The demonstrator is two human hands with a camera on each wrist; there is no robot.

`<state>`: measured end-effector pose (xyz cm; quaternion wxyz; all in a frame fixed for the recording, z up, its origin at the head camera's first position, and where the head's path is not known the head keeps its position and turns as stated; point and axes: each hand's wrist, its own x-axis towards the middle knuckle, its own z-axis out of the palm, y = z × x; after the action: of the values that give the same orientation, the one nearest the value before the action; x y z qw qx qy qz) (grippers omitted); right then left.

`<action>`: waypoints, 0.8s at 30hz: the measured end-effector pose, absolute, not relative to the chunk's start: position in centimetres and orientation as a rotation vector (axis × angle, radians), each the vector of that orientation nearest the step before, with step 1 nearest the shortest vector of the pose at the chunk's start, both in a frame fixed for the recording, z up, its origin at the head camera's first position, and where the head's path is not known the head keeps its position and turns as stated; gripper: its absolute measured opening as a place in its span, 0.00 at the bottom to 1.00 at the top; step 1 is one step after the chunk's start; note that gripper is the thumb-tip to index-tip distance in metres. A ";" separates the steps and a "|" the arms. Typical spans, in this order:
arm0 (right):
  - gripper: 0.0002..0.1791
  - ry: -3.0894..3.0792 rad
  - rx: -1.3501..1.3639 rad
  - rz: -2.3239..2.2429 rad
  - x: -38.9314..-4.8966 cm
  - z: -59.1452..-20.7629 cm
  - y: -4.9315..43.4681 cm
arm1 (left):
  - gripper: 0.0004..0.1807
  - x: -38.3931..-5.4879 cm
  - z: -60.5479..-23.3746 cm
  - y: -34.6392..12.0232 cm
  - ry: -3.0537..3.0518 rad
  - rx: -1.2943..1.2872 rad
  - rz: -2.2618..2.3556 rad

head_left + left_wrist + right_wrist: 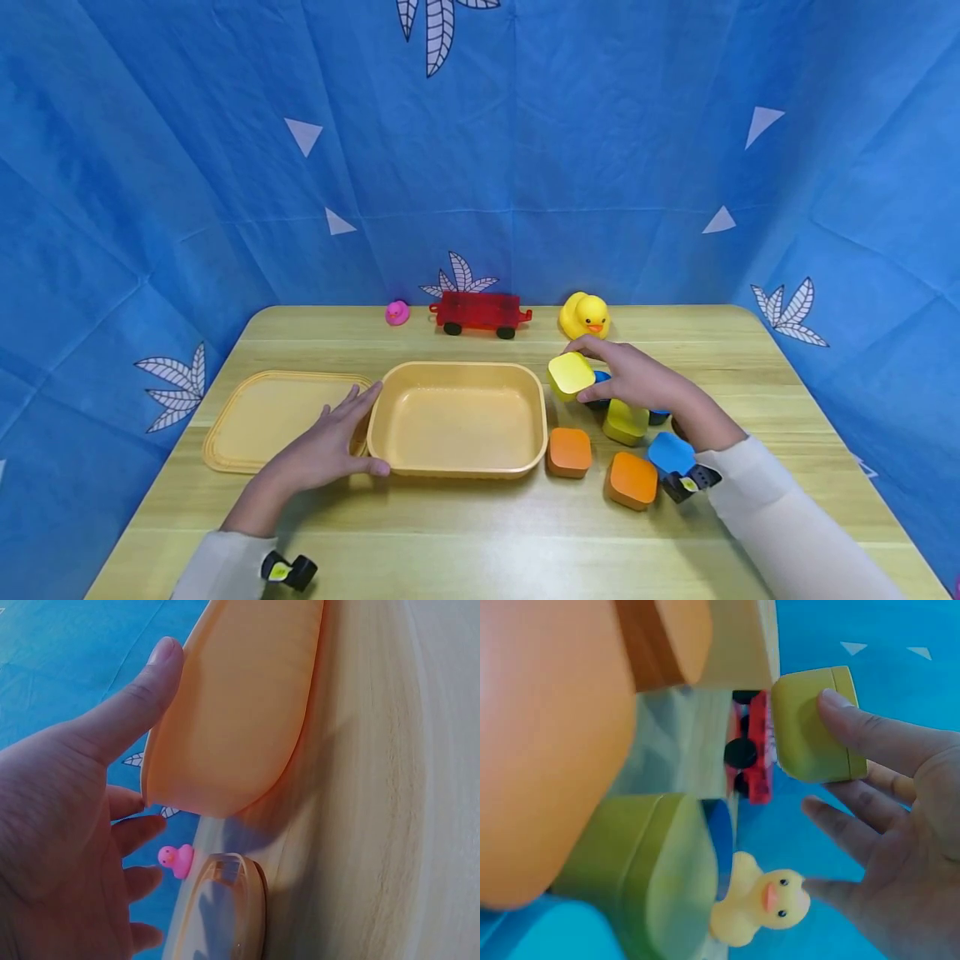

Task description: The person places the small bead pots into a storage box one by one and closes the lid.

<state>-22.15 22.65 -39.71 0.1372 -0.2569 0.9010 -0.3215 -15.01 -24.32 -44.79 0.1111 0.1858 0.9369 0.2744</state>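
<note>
The right hand (pixel 637 371) pinches the yellow block (pixel 572 375) at the tray's (pixel 457 418) two o'clock; hold it level (lightly, too). The left hand (pixel 327 444), fingers spread, touches nine o'clock: steady, don't shove.

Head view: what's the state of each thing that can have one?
Container: open, upright
Lid: off, lying flat
Yellow block: raised, pinched in right hand
Left hand: touching container, fingers spread
Red wagon: on its wheels
Yellow duck: upright
Pink duck: upright
Other blocks: resting, unheld

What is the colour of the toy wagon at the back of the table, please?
The toy wagon is red, with black wheels; the head view shows it best.
</note>
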 end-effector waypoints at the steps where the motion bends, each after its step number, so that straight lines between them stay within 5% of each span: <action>1: 0.34 2.606 -0.746 -0.954 -22.2 -39.6 22.4 | 0.68 -15.0 -44.8 -24.3 2.748 0.543 0.811; 24: 0.37 2.580 -0.867 -1.092 -22.8 -39.3 13.2 | 0.70 -15.3 -45.0 -24.0 2.659 0.556 0.980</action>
<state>-22.77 13.17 -39.34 0.1042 -0.2942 0.8749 -0.3702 -15.25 -23.95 -45.00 0.1262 0.1911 0.9133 0.3367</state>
